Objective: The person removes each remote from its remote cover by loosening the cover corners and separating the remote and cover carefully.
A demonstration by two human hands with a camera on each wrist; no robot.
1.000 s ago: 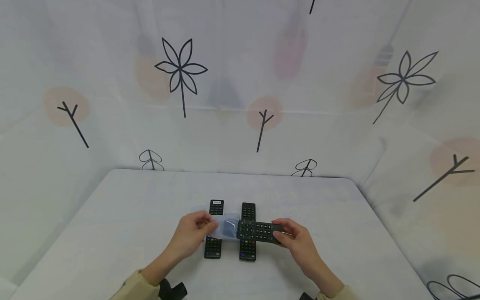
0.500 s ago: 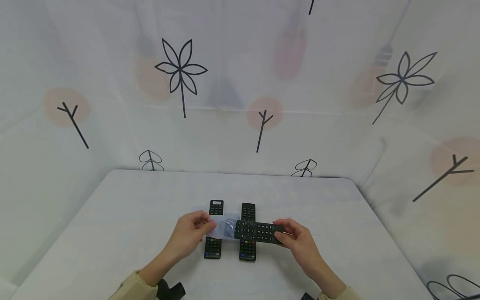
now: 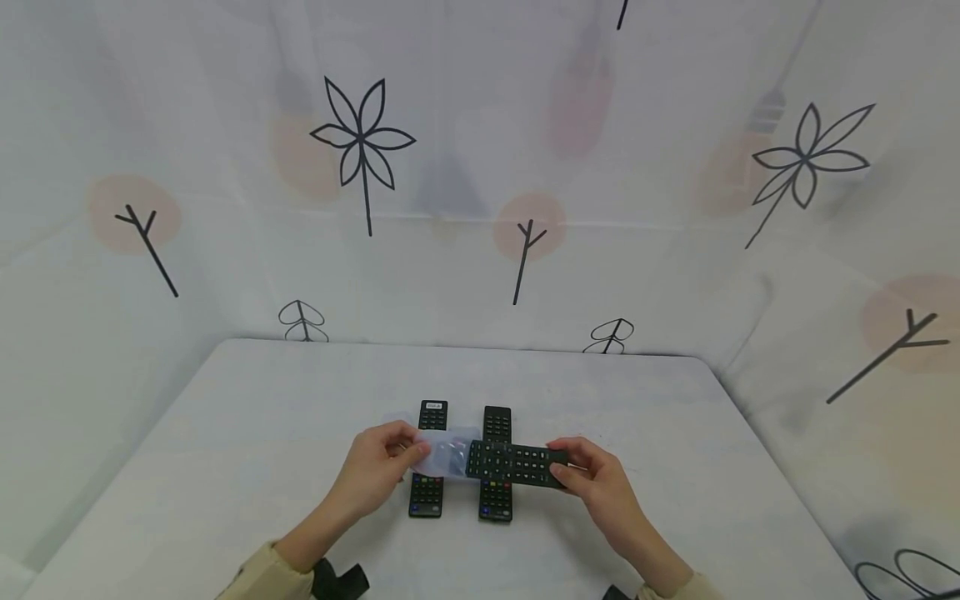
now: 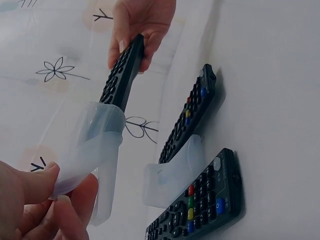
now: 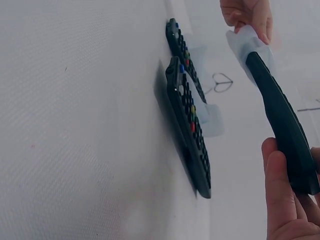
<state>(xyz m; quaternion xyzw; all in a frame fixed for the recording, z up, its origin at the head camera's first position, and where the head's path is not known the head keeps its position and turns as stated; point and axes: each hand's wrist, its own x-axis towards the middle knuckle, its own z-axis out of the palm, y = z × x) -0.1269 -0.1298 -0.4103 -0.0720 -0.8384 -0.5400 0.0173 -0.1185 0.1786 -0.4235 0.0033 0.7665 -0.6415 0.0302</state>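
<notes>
A black remote control (image 3: 517, 463) is held level above the table, one end inside a translucent plastic sleeve (image 3: 447, 455). My right hand (image 3: 596, 483) grips its bare end between thumb and fingers. With thumb and fingertips, my left hand (image 3: 382, 467) pinches the sleeve's far end. In the left wrist view, the dark tip of the remote shows faintly through the sleeve (image 4: 92, 135). Below lie two more black remotes, a left remote (image 3: 427, 497) and a right remote (image 3: 496, 502), side by side and partly hidden by the sleeve and the held remote.
Another translucent sleeve (image 4: 172, 172) lies on the table by the two lying remotes. The white table (image 3: 637, 400) ends at a patterned cloth backdrop (image 3: 442, 275). Dark camera gear (image 3: 341, 580) sits at the left wrist.
Both hands have drawn slightly apart, the left one to the left and the right one a touch to the right. A little more of the held remote shows outside the sleeve.
</notes>
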